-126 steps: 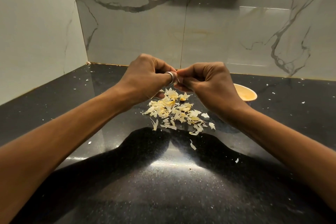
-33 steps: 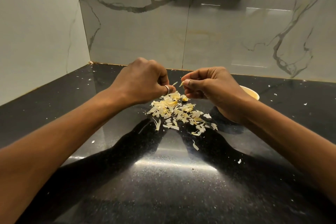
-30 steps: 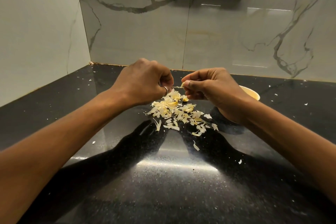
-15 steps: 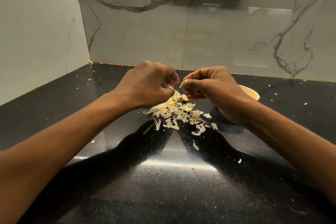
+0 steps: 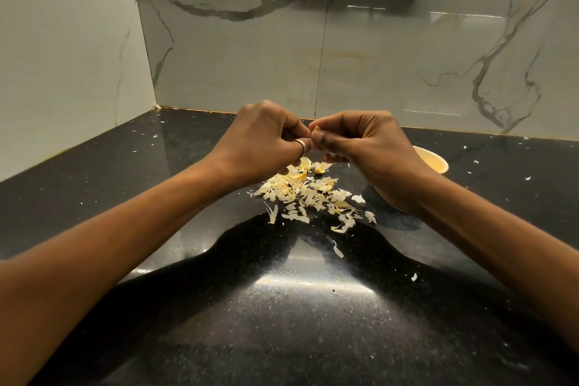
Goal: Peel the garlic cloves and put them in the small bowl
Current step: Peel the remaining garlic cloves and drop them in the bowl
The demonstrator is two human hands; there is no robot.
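Both hands had drawn together since half a second before, the left hand (image 5: 263,141) closing the small gap to the right hand (image 5: 372,150). Right thumb and forefinger pinched a garlic clove (image 5: 316,129) (only its pale tip showed), and the left hand's curled fingers nipped the same clove from the other side. Straight below the grip lay a heap of peels (image 5: 310,194) on the black counter (image 5: 313,307). The small bowl (image 5: 434,160) sat beyond the right wrist, half hidden.
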